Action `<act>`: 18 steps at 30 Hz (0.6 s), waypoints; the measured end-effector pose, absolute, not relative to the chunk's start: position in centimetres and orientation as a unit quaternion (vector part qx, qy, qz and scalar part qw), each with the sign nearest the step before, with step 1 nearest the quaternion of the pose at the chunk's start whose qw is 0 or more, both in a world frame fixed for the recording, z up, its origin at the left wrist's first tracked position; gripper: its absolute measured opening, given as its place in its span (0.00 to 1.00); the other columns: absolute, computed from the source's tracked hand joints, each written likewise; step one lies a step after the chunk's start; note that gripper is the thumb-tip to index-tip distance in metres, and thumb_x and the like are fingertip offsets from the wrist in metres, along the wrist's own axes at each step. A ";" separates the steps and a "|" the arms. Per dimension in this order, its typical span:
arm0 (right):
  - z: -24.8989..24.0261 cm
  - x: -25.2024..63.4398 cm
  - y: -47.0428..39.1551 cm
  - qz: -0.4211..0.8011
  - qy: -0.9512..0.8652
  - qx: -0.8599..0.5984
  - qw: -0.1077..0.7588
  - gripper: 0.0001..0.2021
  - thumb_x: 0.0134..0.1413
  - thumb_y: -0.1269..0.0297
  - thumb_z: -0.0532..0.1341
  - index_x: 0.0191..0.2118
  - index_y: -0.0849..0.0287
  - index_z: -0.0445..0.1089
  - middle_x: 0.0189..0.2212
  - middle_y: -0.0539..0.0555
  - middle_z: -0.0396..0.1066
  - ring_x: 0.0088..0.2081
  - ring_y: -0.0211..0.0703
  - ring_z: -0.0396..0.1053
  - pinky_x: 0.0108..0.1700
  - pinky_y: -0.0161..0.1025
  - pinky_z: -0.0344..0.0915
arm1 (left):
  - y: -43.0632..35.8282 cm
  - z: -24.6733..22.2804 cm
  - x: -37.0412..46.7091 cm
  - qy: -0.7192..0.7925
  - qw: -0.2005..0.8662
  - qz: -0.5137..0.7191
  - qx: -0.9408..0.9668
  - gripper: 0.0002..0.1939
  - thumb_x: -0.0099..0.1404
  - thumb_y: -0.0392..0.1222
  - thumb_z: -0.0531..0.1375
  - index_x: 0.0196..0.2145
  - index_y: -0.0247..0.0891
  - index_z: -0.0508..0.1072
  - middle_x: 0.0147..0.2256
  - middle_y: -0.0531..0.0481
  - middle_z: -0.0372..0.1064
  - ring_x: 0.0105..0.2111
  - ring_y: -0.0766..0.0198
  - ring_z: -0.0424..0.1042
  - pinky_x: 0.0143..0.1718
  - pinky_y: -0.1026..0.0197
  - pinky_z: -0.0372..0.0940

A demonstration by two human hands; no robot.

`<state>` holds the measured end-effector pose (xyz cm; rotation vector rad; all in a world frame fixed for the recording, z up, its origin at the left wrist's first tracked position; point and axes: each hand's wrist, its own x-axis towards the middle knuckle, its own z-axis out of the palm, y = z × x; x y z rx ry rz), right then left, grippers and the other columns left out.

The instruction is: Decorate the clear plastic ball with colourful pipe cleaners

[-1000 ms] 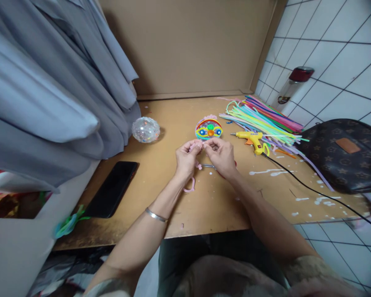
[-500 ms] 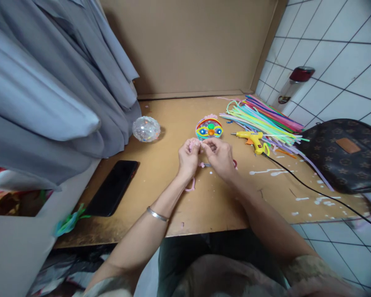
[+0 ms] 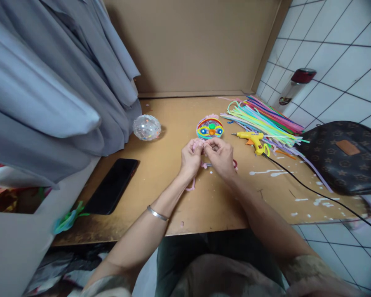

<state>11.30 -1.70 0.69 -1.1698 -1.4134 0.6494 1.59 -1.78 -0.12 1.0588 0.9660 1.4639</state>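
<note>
Both of my hands meet over the middle of the table, fingers pinched together. My left hand (image 3: 191, 156) is closed on a pink pipe cleaner (image 3: 198, 142) that looks curled or bunched. My right hand (image 3: 219, 154) pinches the same pink piece at its right end; the fingertips partly hide it. Just beyond the hands is a round decorated face (image 3: 211, 128) with blue eyes, yellow outlines, an orange nose and pink curls on top. Below the hands lie a pink strand (image 3: 191, 188) and scissors, mostly covered, with a dark red handle (image 3: 235, 164).
At right, a yellow glue gun (image 3: 250, 138) with a black cord lies by a pile of coloured pipe cleaners (image 3: 259, 115). A brown bag (image 3: 343, 161) and a red-lidded bottle (image 3: 297, 84) stand farther right. Left are a clear ball (image 3: 146, 128), a black phone (image 3: 113, 185) and a grey curtain (image 3: 111, 82).
My hands stay together on the pink pipe cleaner, with small finger movements; the left hand has shifted slightly right. The view has moved a little. Nothing else on the table has changed place.
</note>
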 end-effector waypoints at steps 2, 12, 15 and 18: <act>0.6 11.3 -1.7 0.287 -0.591 -0.497 0.567 0.07 0.50 0.61 0.60 0.26 0.56 0.69 0.21 0.48 0.70 0.23 0.38 0.68 0.29 0.36 0.67 | -1.8 -0.1 1.6 0.404 0.519 0.611 0.441 0.15 0.62 0.52 0.63 0.31 0.37 0.68 0.21 0.57 0.62 0.14 0.74 0.58 0.12 0.70 0.56; 0.8 11.3 -1.3 0.406 -0.526 -0.467 0.584 0.09 0.43 0.58 0.63 0.23 0.58 0.68 0.20 0.47 0.69 0.20 0.34 0.65 0.24 0.33 0.64 | -1.8 0.6 1.2 0.421 0.515 0.598 0.448 0.13 0.60 0.49 0.64 0.31 0.36 0.69 0.21 0.56 0.63 0.15 0.73 0.60 0.12 0.70 0.57; 1.0 11.4 -1.2 0.431 -0.511 -0.455 0.588 0.09 0.41 0.59 0.64 0.23 0.58 0.67 0.19 0.46 0.68 0.19 0.32 0.63 0.23 0.32 0.63 | -1.7 0.6 1.1 0.426 0.515 0.597 0.443 0.14 0.59 0.49 0.65 0.31 0.35 0.71 0.22 0.55 0.64 0.16 0.73 0.61 0.12 0.70 0.56; 1.2 11.7 -1.1 0.431 -0.519 -0.456 0.580 0.09 0.41 0.59 0.65 0.22 0.58 0.67 0.18 0.46 0.68 0.19 0.33 0.63 0.24 0.32 0.64 | -1.3 0.4 0.8 0.427 0.524 0.597 0.432 0.16 0.54 0.51 0.68 0.31 0.35 0.73 0.22 0.55 0.65 0.17 0.72 0.62 0.12 0.71 0.54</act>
